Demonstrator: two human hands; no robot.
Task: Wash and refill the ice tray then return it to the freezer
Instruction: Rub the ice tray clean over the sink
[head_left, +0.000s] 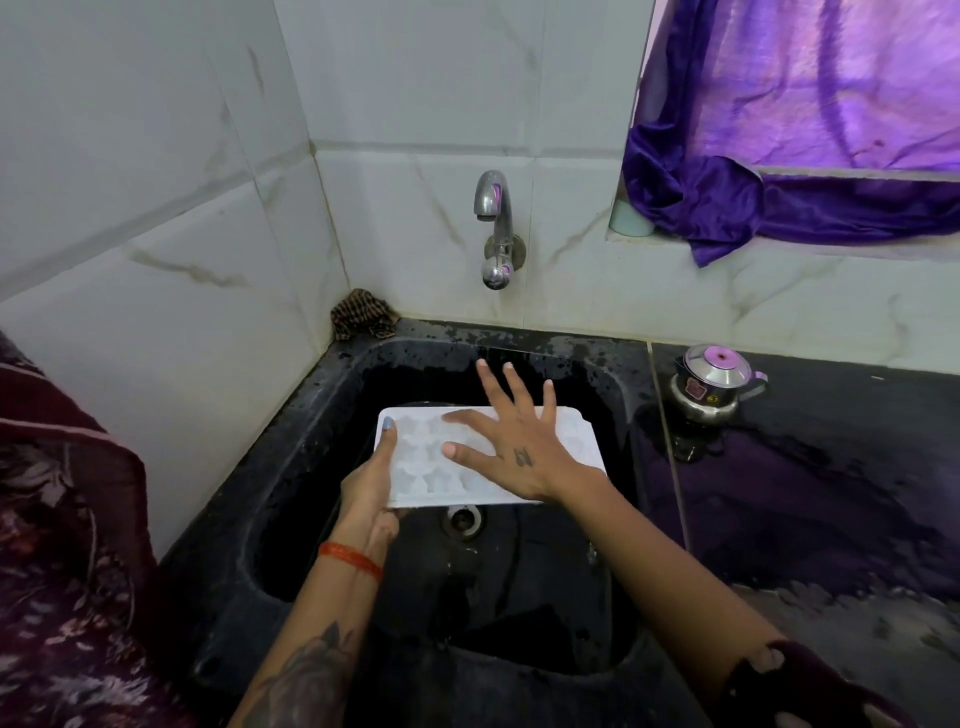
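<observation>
A white ice tray (582, 441) with star-shaped cavities is held level over the black sink (322, 415). My left hand (366, 483) grips the tray's near-left edge, thumb on top and fingers underneath. My right hand (511, 441) lies flat on the tray's top with fingers spread and straight. The steel tap (493, 218) on the back wall is above and behind the tray; no water runs from it.
The sink drain (461, 519) shows just below the tray. A brown checked cloth (363, 314) sits in the back-left corner. A small steel lidded pot (714, 382) stands on the wet black counter at right. A purple curtain (779, 156) hangs over the window ledge.
</observation>
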